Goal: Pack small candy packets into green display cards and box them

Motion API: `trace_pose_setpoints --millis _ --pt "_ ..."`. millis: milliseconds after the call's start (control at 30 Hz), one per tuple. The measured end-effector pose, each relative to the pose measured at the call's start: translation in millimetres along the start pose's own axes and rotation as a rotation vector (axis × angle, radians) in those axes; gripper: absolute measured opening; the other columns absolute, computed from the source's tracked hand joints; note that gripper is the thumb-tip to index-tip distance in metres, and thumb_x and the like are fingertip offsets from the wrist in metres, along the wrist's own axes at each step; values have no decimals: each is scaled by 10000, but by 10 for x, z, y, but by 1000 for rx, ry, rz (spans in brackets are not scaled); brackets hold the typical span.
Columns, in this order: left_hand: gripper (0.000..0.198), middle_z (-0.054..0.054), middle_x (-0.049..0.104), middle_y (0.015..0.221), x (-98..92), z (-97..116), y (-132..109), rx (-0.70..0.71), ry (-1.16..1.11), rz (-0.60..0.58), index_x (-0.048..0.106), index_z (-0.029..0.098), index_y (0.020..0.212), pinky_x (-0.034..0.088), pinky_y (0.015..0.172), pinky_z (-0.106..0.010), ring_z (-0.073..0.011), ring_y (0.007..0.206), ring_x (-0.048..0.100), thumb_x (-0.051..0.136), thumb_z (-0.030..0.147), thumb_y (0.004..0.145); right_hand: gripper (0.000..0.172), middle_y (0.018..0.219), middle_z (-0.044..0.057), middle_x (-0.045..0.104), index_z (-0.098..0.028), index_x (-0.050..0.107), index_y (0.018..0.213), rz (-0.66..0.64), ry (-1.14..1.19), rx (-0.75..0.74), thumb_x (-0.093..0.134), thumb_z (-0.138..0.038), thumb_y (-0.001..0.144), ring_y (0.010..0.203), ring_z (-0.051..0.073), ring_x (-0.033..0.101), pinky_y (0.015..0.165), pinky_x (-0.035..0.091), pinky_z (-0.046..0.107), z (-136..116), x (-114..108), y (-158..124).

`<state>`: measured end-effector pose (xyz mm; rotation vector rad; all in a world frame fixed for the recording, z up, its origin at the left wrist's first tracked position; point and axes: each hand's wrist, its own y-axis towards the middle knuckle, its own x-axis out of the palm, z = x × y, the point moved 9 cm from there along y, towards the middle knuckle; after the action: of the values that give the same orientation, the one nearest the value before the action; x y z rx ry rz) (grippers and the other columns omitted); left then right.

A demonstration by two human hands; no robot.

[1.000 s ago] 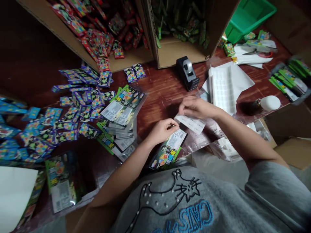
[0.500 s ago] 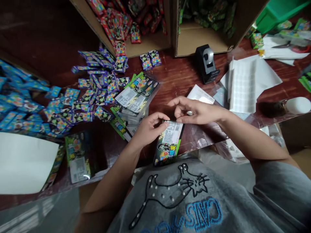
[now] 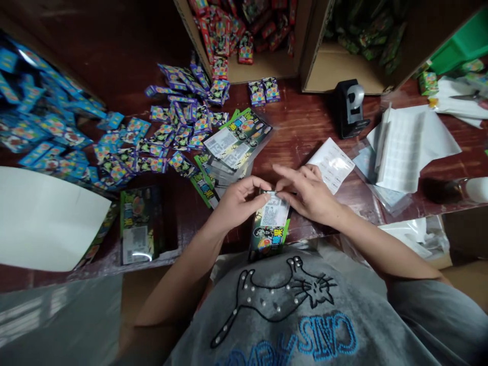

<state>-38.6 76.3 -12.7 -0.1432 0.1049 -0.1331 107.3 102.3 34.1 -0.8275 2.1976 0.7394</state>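
Note:
A printed candy bag (image 3: pixel 269 231), black and green with a white label panel, lies flat against the table edge in front of my shirt. My left hand (image 3: pixel 246 198) pinches its upper left edge between thumb and fingers. At the upper right corner my right hand (image 3: pixel 305 190) has its thumb and bent fingers closed on the bag, the index finger reaching out above. What lies under the fingertips is hidden. Just beyond my left hand are more flat candy bags (image 3: pixel 238 137), overlapping in a loose stack. A sheet of stickers (image 3: pixel 332 163) lies right beside my right hand.
Purple candy packets (image 3: pixel 183 122) and blue packets (image 3: pixel 49 132) are heaped at the left. Cardboard boxes hold red packets (image 3: pixel 224 30) and green packets (image 3: pixel 369 35). A tape dispenser (image 3: pixel 348 109), white sheets (image 3: pixel 404 152) and a white-capped bottle (image 3: pixel 476 189) are at the right.
My right hand has come down onto the bag's upper right corner, uncovering more of the sticker sheet. My left hand keeps its pinch. The whole view has shifted, moving most things rightward.

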Motion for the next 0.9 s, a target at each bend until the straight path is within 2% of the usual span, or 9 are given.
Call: trace_pose_setpoints --millis 100,167,300,367,467,533,700,767,900 --pt "248 -7 731 902 -87 -36 -46 -23 -22 -36 629 207 919 554 738 -274 -143 798 675 818 321 808 611 1154 46 797 -297 319 1657 -40 53 12 547 -320 1091 1040 287 636 1039 393 522 -21 101 53" --pt "328 2 728 879 -334 -45 -96 -22 -33 31 592 215 902 556 711 -270 -151 794 686 873 308 762 661 1252 70 770 -302 276 1678 -18 140 24 561 -350 1084 1119 298 655 1104 402 556 -13 101 81" --pt "430 24 733 942 -1258 19 -456 153 -184 570 623 259 993 595 807 -274 -157 907 715 942 253 705 793 1548 130 550 -347 186 1691 198 420 154 629 -452 1041 1403 311 566 1187 462 546 159 69 24" --pt "552 35 731 983 -1477 -51 -710 218 -307 738 645 307 1129 610 854 -282 -152 936 713 964 261 680 843 1598 135 470 -367 170 1677 235 520 211 667 -510 1011 1439 309 540 1172 506 529 232 207 -15" --pt "745 12 742 1118 -1354 -286 -941 150 -351 717 594 368 1366 623 886 -317 -164 970 724 954 342 714 832 1548 134 493 -363 208 1632 336 539 281 694 -551 984 1379 302 578 1139 542 512 311 354 -37" --pt "674 -16 750 1155 -1148 -441 -1032 57 -268 625 605 342 1374 626 870 -327 -178 966 734 913 407 778 827 1452 124 550 -362 191 1621 421 516 323 688 -551 987 1307 292 611 1109 563 501 357 342 -33" --pt "303 -63 748 1055 -640 -472 -939 20 43 319 673 191 872 616 851 -308 -200 967 744 883 401 811 962 1456 116 533 -389 190 1647 241 476 195 782 -570 911 1305 319 603 1081 587 518 224 346 195" --pt "324 -62 732 1134 -531 -440 -838 43 -13 305 664 210 1032 624 860 -314 -187 966 749 865 366 831 922 1444 114 547 -385 227 1653 222 423 132 771 -546 926 1328 335 583 1118 558 549 150 348 256" --pt "806 -87 690 1253 -359 -486 -754 39 -139 255 410 327 1559 651 826 -331 -190 948 753 831 339 872 881 1220 86 657 -365 150 1701 155 440 158 677 -493 1007 1136 299 669 1074 575 538 130 553 231"
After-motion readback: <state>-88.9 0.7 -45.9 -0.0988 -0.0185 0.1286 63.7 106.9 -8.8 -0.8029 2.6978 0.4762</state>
